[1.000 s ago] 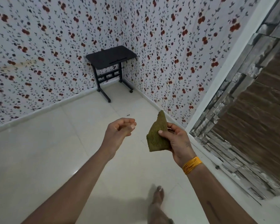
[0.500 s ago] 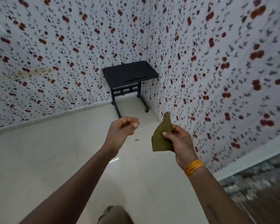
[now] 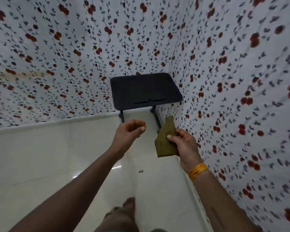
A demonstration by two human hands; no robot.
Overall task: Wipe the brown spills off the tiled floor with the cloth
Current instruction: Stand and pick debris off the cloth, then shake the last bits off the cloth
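Olive-green, coarse-textured cloth (image 3: 165,142), folded into a rough wedge with a pointed upper corner, sits right of the frame's centre, pinched between the thumb and curled fingers of the person's right hand (image 3: 184,144). A stack of thin orange-yellow bangles (image 3: 197,170) circles that wrist. The left hand (image 3: 128,133), just left of centre and apart from the cloth, grasps nothing; its fingers are loosely curled toward the thumb with the palm turned up. Both bare forearms reach in from the lower edge of the frame. Below the hands spreads the glossy cream tiled floor (image 3: 49,156), its thin grout lines faint and small bright glints showing on its surface. One small dark brown spot (image 3: 140,171) lies on a tile in the lower middle of the frame, under the gap between the two hands. A bare foot (image 3: 129,204) and a bit of khaki clothing show at the bottom centre. In the upper middle, set into the room's corner, stands a small black table with a flat rounded-rectangle top (image 3: 145,90) and thin dark metal legs. White wallpaper printed with red flowers and dark leafy stems (image 3: 233,81) covers both walls, blurred toward the right edge, and a pale skirting strip runs along the base of the left wall.
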